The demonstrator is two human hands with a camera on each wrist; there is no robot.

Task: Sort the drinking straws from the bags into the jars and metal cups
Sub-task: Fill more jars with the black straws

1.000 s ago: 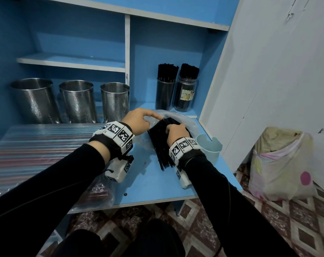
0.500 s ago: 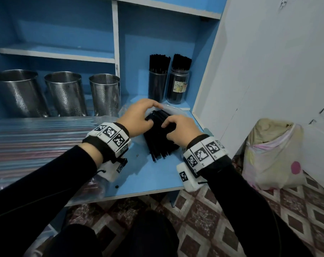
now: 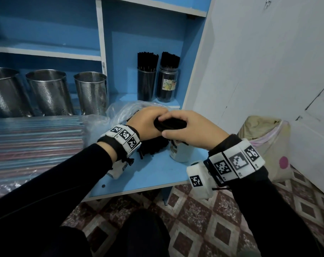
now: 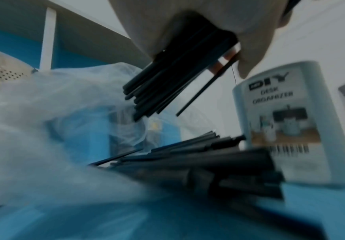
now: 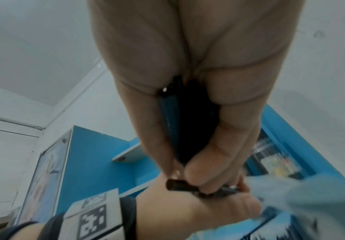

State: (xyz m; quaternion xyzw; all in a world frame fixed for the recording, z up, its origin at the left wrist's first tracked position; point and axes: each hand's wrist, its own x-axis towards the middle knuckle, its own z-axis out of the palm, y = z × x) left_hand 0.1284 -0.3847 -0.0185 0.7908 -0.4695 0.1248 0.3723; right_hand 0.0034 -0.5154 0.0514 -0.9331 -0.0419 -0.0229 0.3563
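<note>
Both hands hold one bundle of black straws (image 3: 170,124) upright above the blue shelf (image 3: 153,175). My left hand (image 3: 148,121) wraps it from the left and my right hand (image 3: 187,128) from the right. In the left wrist view the bundle (image 4: 167,81) hangs down from the fingers (image 4: 249,48) over a loose pile of black straws (image 4: 198,162). In the right wrist view, fingers (image 5: 218,146) curl round the dark bundle (image 5: 187,123). A clear bag (image 3: 124,112) lies behind the hands. Two jars (image 3: 166,86) full of black straws stand at the back.
Three perforated metal cups (image 3: 50,91) stand at the back left. A wide bag of coloured straws (image 3: 35,141) lies on the left of the shelf. A pale desk-organizer cup (image 4: 286,121) stands right under my right hand. A white wall and a cloth sack (image 3: 265,145) are on the right.
The hands have gathered the black straws off the shelf and lifted the bundle, turning it upright. The head view has shifted right and closer.
</note>
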